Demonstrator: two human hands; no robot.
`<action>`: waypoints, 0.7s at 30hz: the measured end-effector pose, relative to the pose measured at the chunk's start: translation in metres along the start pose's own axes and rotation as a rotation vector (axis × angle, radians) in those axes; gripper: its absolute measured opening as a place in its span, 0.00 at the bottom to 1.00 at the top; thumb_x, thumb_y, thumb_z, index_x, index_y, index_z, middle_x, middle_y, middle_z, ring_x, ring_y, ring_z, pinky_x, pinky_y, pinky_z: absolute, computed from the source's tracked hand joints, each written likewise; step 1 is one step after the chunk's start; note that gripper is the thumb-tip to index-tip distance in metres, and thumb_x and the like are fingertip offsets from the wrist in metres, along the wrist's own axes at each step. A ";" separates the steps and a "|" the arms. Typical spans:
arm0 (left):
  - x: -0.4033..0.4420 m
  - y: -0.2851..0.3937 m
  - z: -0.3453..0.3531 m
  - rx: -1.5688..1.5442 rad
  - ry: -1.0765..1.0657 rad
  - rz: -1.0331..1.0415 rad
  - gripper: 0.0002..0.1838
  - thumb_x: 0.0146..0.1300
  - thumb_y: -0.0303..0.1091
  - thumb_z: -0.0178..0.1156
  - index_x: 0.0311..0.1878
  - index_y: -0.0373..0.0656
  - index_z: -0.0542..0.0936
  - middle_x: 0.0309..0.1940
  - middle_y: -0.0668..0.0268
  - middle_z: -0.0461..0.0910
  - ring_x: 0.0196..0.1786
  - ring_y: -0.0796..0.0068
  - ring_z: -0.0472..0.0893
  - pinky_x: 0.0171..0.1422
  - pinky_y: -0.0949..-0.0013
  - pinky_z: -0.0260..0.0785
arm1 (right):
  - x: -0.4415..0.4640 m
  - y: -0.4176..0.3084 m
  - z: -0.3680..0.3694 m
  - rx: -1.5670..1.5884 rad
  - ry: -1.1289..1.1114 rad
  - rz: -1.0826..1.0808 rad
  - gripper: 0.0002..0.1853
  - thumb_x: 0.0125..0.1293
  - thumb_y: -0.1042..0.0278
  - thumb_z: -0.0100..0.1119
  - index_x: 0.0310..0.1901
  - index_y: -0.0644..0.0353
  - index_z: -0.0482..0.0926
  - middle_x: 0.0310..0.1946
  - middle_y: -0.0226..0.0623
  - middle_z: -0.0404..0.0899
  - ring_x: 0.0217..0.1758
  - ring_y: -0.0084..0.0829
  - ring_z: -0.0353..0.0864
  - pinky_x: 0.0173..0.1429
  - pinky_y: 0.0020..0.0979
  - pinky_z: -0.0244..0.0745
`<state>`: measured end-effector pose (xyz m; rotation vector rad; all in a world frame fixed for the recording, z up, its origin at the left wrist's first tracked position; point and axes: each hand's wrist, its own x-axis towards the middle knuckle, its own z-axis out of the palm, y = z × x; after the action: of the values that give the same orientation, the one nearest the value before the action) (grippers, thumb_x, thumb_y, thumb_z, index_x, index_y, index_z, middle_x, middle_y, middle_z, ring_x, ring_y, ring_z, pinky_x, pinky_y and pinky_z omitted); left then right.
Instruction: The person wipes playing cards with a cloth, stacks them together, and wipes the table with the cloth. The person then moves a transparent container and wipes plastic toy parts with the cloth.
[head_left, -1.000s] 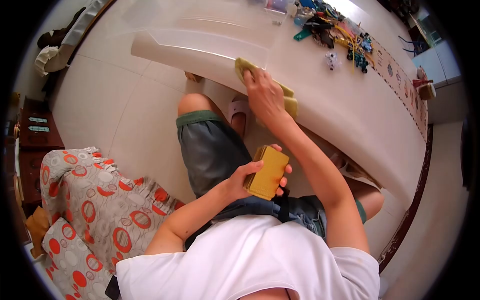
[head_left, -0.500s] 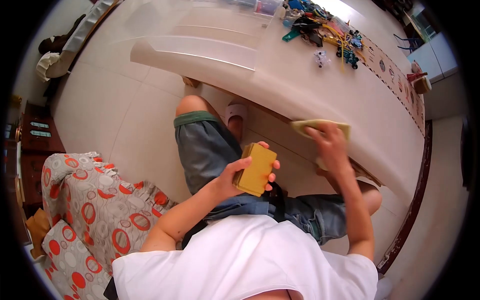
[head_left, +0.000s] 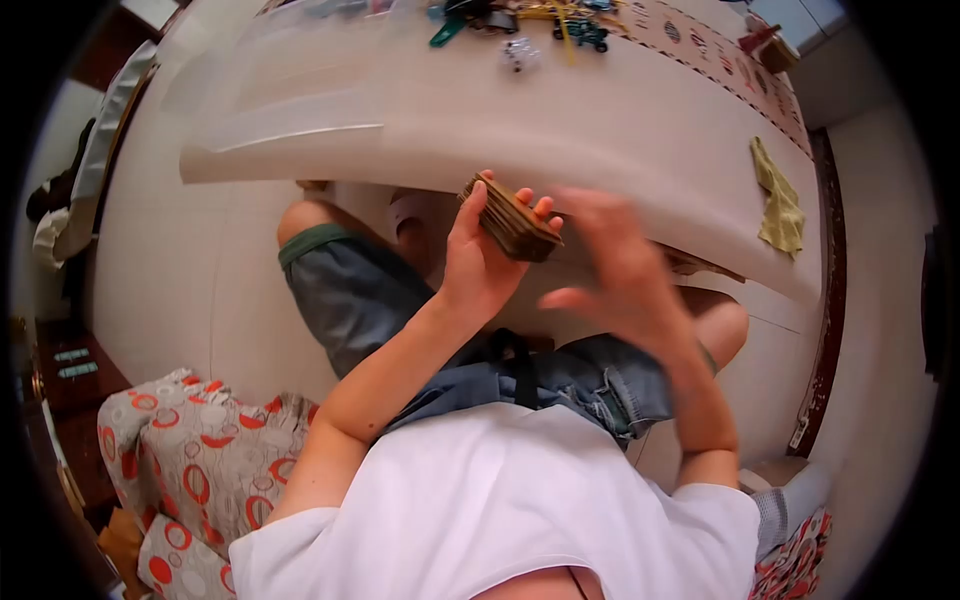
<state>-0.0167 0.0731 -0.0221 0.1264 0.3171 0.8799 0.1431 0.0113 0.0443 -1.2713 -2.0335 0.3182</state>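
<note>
My left hand (head_left: 482, 265) is wrapped round a gold-coloured deck of cards (head_left: 508, 220), tilted so that the layered edges show. Just to the right of the deck is my right hand (head_left: 620, 270), blurred by motion, its thumb and fingers spread with nothing between them. A crumpled yellow-green cloth (head_left: 778, 200) lies on the right part of the table, apart from both hands.
The white-covered table (head_left: 640, 130) runs across in front of me, its edge just beyond the deck. Several small toy parts (head_left: 585, 35) lie piled at the back, with a clear plastic piece (head_left: 519, 56) nearer. A patterned, covered seat (head_left: 200, 450) is at left.
The cloth has left my right hand and now rests on the table at right. My right hand has come toward the deck, which my left hand has raised and tilted. The view has shifted.
</note>
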 end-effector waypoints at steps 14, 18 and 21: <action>0.153 0.005 -0.003 1.214 -0.097 0.724 0.11 0.71 0.36 0.51 0.48 0.39 0.75 0.33 0.64 0.78 0.40 0.74 0.78 0.49 0.72 0.68 | 0.043 0.137 0.047 0.310 0.278 0.225 0.22 0.58 0.83 0.57 0.55 0.59 0.69 0.48 0.41 0.74 0.52 0.39 0.76 0.56 0.35 0.72; 0.130 -0.006 0.019 1.254 0.034 0.852 0.07 0.67 0.28 0.49 0.45 0.40 0.75 0.31 0.65 0.76 0.36 0.78 0.75 0.44 0.72 0.69 | 0.042 0.119 0.039 0.187 0.297 0.176 0.23 0.58 0.83 0.57 0.55 0.59 0.67 0.48 0.46 0.72 0.52 0.47 0.75 0.55 0.40 0.72; 0.132 -0.011 -0.002 1.091 0.034 0.757 0.07 0.66 0.27 0.48 0.40 0.39 0.75 0.30 0.68 0.75 0.35 0.79 0.74 0.43 0.73 0.67 | 0.030 0.122 0.044 0.281 0.222 0.283 0.22 0.58 0.83 0.56 0.55 0.59 0.67 0.48 0.48 0.72 0.52 0.49 0.75 0.54 0.41 0.72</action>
<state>0.0691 0.1683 -0.0553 1.3094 0.7852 1.3673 0.1889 0.1030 -0.0405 -1.3493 -1.5621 0.5486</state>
